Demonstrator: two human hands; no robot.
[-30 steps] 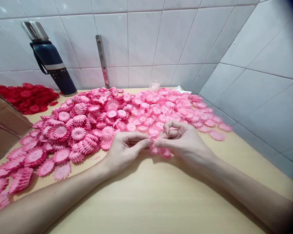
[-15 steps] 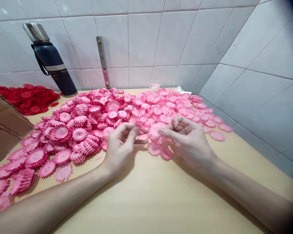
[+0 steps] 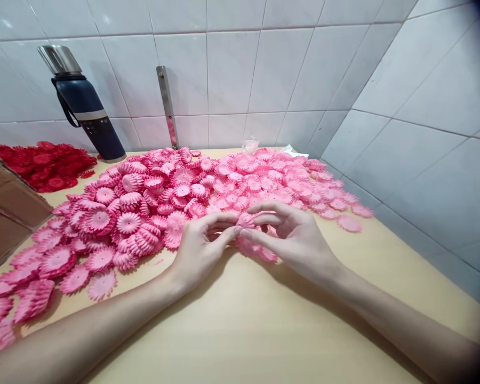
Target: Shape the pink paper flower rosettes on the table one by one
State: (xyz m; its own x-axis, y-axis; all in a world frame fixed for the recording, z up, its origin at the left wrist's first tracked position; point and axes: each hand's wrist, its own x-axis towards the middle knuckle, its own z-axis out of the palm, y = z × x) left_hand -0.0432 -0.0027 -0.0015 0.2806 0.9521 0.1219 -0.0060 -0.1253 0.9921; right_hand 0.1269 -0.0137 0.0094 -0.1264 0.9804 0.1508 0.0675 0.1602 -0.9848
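Between the fingertips of both hands is a pink fabric flower petal piece (image 3: 246, 220), round with a notched edge. My left hand (image 3: 203, 242) pinches it from the left with thumb and forefinger. From the right, my right hand (image 3: 294, 237) grips it between thumb and fingers, the two thumbs nearly touching. Loose pink petal pieces (image 3: 260, 249) lie on the table just under the hands. Behind them spreads a large heap of pink petal pieces (image 3: 144, 208), some stacked into thick cupped bundles, the paler ones flatter on the right.
A pile of red petal pieces (image 3: 44, 162) sits at the back left beside a cardboard box (image 3: 12, 202). A dark blue flask (image 3: 86, 109) and a metal strip (image 3: 167, 106) stand near the tiled wall. A small clear cup (image 3: 250, 144) is behind the heap.
My hands have come together; my right hand has moved left with its pink piece to meet my left hand. The view has shifted slightly.
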